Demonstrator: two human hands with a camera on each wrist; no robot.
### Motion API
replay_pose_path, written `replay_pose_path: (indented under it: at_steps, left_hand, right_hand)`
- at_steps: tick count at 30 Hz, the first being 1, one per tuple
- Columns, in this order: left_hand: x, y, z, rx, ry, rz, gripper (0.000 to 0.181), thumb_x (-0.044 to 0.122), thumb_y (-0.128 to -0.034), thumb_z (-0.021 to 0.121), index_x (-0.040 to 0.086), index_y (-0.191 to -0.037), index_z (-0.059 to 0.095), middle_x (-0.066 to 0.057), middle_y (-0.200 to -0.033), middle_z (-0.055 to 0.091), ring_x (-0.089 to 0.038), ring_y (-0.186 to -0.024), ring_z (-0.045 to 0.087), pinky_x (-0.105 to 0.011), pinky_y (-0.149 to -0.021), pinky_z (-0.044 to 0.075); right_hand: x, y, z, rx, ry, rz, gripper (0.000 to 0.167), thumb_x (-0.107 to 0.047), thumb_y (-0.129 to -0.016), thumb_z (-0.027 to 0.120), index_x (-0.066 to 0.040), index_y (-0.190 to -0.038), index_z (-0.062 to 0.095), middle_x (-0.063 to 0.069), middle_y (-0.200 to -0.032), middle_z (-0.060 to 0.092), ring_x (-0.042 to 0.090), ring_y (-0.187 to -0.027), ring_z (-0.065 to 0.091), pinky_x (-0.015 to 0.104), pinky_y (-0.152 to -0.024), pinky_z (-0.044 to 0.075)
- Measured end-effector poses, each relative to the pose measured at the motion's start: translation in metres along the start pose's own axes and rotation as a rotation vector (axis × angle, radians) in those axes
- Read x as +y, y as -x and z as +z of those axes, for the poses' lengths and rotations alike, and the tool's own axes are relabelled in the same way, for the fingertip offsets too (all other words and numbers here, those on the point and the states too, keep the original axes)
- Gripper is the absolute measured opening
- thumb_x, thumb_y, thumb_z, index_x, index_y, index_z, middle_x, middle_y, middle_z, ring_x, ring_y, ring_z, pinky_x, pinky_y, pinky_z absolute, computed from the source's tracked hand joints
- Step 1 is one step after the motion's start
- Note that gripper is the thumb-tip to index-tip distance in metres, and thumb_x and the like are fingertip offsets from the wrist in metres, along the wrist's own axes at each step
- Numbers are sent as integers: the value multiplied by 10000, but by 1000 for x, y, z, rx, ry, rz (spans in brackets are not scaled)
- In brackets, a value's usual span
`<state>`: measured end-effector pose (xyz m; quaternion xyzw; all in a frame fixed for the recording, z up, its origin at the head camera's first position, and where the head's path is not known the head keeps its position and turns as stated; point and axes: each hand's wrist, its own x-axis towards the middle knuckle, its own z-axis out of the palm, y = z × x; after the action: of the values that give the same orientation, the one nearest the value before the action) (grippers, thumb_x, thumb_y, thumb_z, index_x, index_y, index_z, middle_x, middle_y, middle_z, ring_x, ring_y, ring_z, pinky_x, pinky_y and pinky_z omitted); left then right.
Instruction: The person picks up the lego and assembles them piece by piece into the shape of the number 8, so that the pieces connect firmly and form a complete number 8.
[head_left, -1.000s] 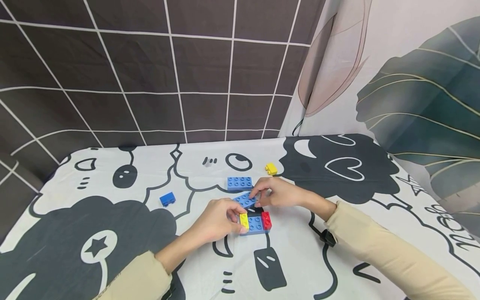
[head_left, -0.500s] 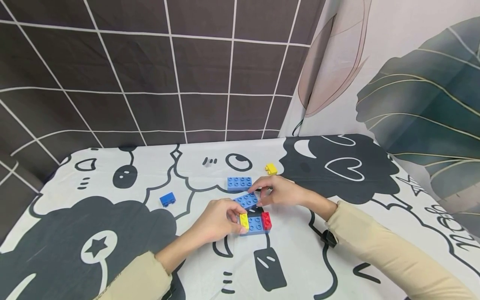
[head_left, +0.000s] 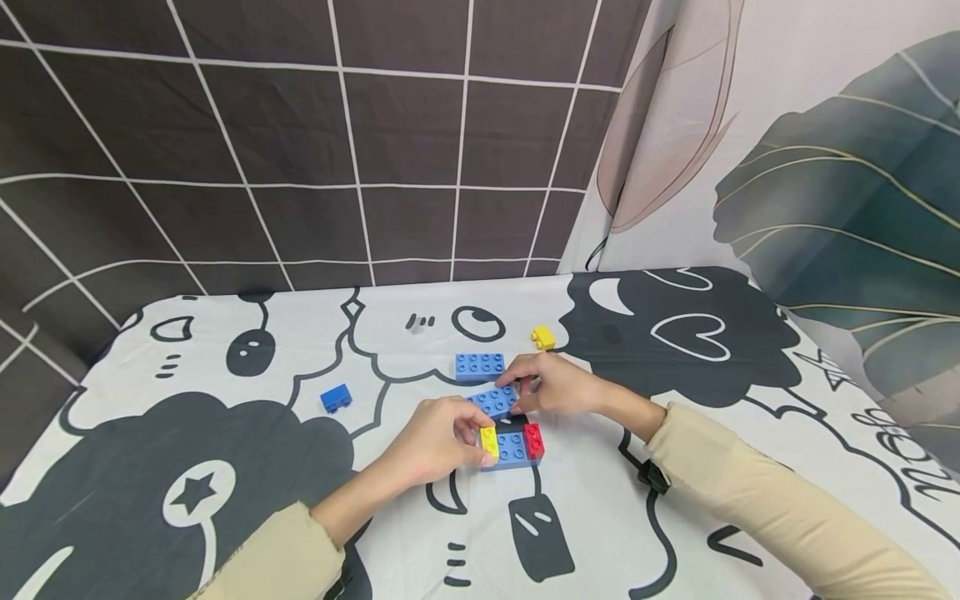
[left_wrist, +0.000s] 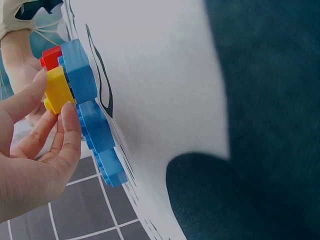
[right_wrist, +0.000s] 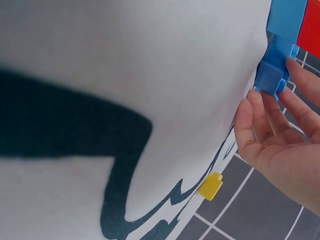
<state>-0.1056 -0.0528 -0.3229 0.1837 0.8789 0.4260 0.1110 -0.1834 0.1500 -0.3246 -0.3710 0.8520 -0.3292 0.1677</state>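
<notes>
My left hand (head_left: 437, 437) pinches a yellow building brick (head_left: 488, 442) between thumb and fingers. That brick sits on the left end of a blue brick (head_left: 512, 451), and a red brick (head_left: 534, 442) sits on its right end. Just beyond lies a second blue brick (head_left: 495, 402), slightly turned; my right hand (head_left: 558, 385) holds its right end with thumb and fingertips. In the left wrist view the yellow brick (left_wrist: 59, 90) shows between the fingers. The right wrist view shows the fingertips around a blue brick (right_wrist: 270, 77).
Another blue brick (head_left: 480, 367) lies behind the held one. A small yellow brick (head_left: 542, 337) is at the back right, and a small blue brick (head_left: 335, 398) stands off to the left. A patterned cloth (head_left: 607, 517) covers the surface; a dark gridded curtain (head_left: 300, 133) hangs behind.
The second blue brick has shifted slightly to the right with my right hand's fingers on it. My left hand keeps its grip on the yellow brick and has hardly moved.
</notes>
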Motion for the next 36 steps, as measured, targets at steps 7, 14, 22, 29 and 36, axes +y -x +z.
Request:
replay_pose_path:
  at_steps: [7, 14, 22, 29, 36]
  left_hand:
    - [1, 0, 1, 2, 3, -15, 297, 81, -668, 804, 46, -940, 690, 10, -754, 586, -101, -682, 530, -253, -582, 430]
    - [1, 0, 0, 2, 0, -17, 292, 81, -671, 802, 47, -940, 691, 10, -759, 584, -101, -688, 532, -251, -593, 430]
    - [1, 0, 0, 0, -6, -21, 287, 80, -674, 800, 51, -937, 690, 16, -756, 578, -101, -692, 533, -249, -601, 429]
    - [1, 0, 0, 3, -6, -13, 288, 79, -670, 802, 50, -934, 689, 18, -749, 576, -102, -684, 528, -251, -594, 427]
    - [1, 1, 1, 1, -6, -16, 292, 79, -672, 800, 50, -940, 687, 18, -751, 575, -105, -685, 526, -249, -590, 428]
  right_hand:
    - [-2, 1, -1, -1, 17, 12, 300, -10, -736, 728, 16, -1027, 658, 22, -874, 585, 102, -690, 505, 246, -672, 455]
    - [0, 4, -2, 3, 33, 5, 277, -13, -730, 735, 11, -996, 664, 5, -855, 598, 100, -695, 517, 271, -687, 471]
    - [2, 9, -7, 14, 42, -3, 268, -29, -722, 749, -11, -978, 673, -10, -834, 603, 118, -709, 520, 237, -642, 449]
    - [3, 14, -17, 33, 35, -6, 281, -40, -719, 756, -8, -987, 674, 19, -886, 632, 167, -746, 542, 248, -635, 472]
    - [0, 20, -27, 42, 21, 8, 283, -66, -725, 760, -27, -992, 677, 23, -904, 634, 163, -775, 542, 252, -610, 480]
